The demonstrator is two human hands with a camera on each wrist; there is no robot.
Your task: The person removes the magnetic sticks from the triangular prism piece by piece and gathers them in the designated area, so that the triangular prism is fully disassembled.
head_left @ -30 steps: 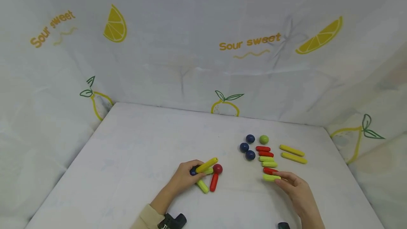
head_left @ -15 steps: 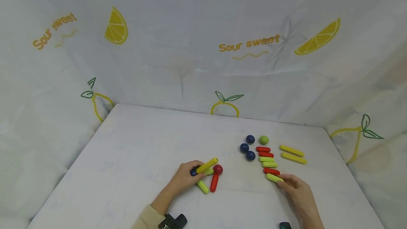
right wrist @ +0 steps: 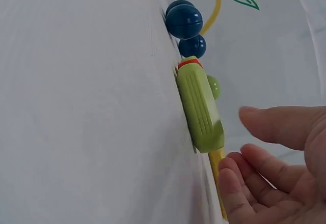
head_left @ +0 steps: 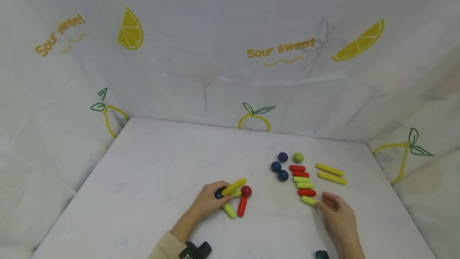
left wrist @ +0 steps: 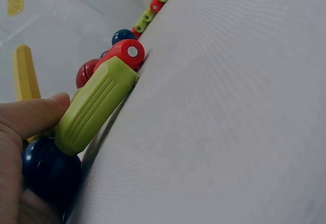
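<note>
My left hand (head_left: 210, 199) grips a dark blue ball (left wrist: 51, 168) joined to building sticks. From that ball a yellow stick (head_left: 233, 187) points up and toward the back right, and a light green stick (head_left: 229, 211) runs toward the front. Another green stick leads to a red ball (head_left: 246, 191), from which a red stick (head_left: 242, 207) extends forward. Part of the blue ball is hidden by the fingers. My right hand (head_left: 339, 215) is beside the nearest light green stick (right wrist: 199, 107) of a row; its thumb and fingers are spread apart, clear of that stick in the right wrist view.
Red sticks (head_left: 306, 192) and green sticks (head_left: 304, 185) lie in a row on the white table (head_left: 161, 155). Several dark blue balls (head_left: 282, 175) and a green ball (head_left: 298, 157) lie behind, with two yellow sticks (head_left: 332, 178) to the right. A printed cloth (head_left: 201, 51) hangs behind.
The right hand has set the light green stick at the near end of the row, slightly turned, and let go of it. The left hand stays in place with its pieces.
</note>
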